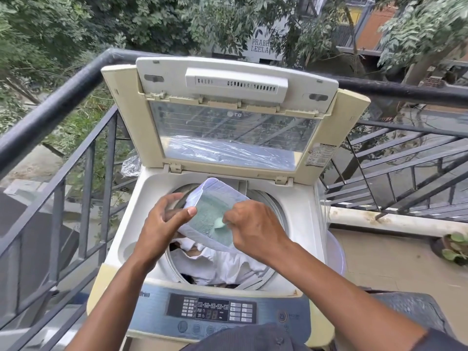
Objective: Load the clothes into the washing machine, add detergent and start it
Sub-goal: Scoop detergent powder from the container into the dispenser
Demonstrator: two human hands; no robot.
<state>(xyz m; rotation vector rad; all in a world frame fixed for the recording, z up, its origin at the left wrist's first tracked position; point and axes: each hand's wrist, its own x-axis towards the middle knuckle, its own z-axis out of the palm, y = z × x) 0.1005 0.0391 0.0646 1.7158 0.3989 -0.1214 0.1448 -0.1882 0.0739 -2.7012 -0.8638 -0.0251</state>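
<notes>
Nearest the person, the control panel [211, 312] runs along the front edge of the top-loading washing machine [305, 211], its buttons untouched. Just beyond it, white clothes [222, 264] lie heaped in the drum, soft and slack, filling it close to the rim. Above the drum opening the left hand [162, 224] grips the near-left side of a clear plastic detergent box [215, 214], thumb pressed on its rim, fingers curled under its wall; the box is tilted, open side toward the person, and holds pale green powder. The right hand [253, 229] is clenched round a small pale scoop [219, 222] dipped in the powder. The box looks light and thin-walled, likely to flex and slip if squeezed, so holding it by rim and underside seems soundest; loose powder will probably spill at a steeper tilt. Farther back the hinged lid [235, 115] stands upright against the balcony railing [63, 89].
</notes>
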